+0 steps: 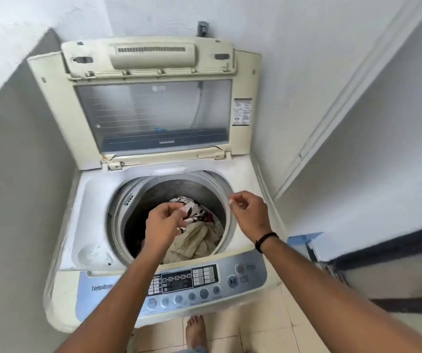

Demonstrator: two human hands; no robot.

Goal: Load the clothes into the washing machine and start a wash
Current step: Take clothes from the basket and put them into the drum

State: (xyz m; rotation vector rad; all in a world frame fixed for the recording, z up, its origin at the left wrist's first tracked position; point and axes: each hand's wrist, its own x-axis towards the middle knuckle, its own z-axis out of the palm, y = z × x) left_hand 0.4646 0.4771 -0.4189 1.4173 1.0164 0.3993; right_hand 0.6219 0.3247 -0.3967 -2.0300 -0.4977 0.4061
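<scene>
Clothes (pixel 199 238) lay down inside the drum (pixel 171 189) of the washing machine (pixel 90 200), a beige piece at the front and a white piece with dark marks behind it. They looked soft and floppy and light, so they would bend and sag when picked up. A good place to take hold would be a bunched fold near the top of the pile.

On the left, the left hand (pixel 165 220) was over the drum. Its fingers were curled and seemed to pinch a small white thing (pixel 184 208), maybe a torn packet. I could not tell what it was.

On the right, the right hand (pixel 249 212) was over the drum's rim. Its thumb and finger were pressed together on a tiny white scrap (pixel 231 200). A black band (pixel 265 240) was on that wrist.

The lid (pixel 151 110) stood open at the back. The buttons (pixel 192 284) at the front were not being touched, so the wash probably had not begun.
</scene>
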